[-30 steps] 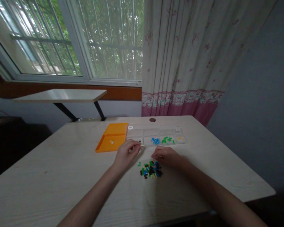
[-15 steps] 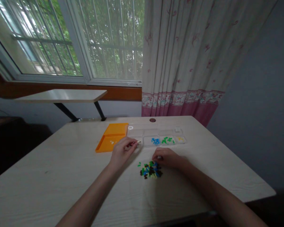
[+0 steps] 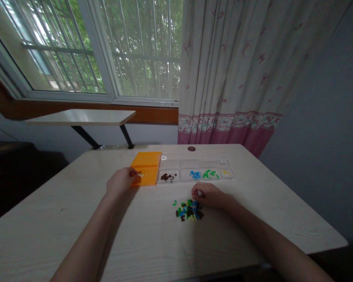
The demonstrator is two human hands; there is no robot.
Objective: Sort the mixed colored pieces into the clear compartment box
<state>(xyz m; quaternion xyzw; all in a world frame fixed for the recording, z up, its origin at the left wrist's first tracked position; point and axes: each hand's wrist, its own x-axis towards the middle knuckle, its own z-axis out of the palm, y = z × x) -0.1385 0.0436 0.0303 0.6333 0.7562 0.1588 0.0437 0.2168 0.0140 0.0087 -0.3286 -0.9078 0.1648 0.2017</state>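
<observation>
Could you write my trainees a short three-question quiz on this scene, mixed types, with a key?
1. Multiple choice: Which thing is the left hand at? A) the raised shelf B) the orange case C) the curtain
2. True or false: In the clear tray, the blue pieces lie between the brown pieces and the green pieces.
3. Short answer: Which pile lies just beside the right hand?

Key: 1. B; 2. True; 3. The mixed-colour pile.

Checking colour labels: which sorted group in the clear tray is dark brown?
The leftmost in the clear tray: the dark brown pieces, nearest the orange case. The others are blue pieces, green pieces, yellow pieces.
</observation>
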